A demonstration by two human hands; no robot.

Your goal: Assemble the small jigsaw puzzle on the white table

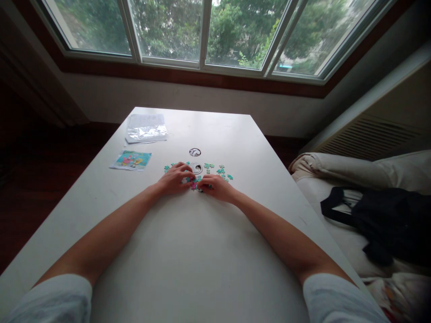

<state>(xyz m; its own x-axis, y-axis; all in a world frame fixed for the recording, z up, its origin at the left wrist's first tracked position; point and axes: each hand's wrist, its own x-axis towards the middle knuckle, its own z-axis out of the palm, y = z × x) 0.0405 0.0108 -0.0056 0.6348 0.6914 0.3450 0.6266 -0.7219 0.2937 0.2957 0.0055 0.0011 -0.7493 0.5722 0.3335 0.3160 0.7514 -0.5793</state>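
Small jigsaw puzzle pieces (pixel 221 170), mostly teal and green, lie spread on the white table (pixel 202 251) around my hands. My left hand (pixel 175 178) rests at the left of the cluster, fingers curled and thumb below, gripping pieces at its fingertips. Between the hands sits a pink puzzle piece (pixel 194 185) among joined or touching teal ones; I cannot tell which. From the right, my right hand (pixel 217 186) pinches a piece at the edge of this patch, largely covered by the fingers. Other pieces lie beyond both hands.
A picture sheet (pixel 131 160) with colourful cartoon figures lies at the left. Behind it is a clear plastic bag (pixel 147 128) on papers. A round silver-rimmed disc (pixel 195 152) and a cable-hole ring (pixel 197 168) are mid-table. A sofa (pixel 310 179) with dark cloth (pixel 387 215) stands right.
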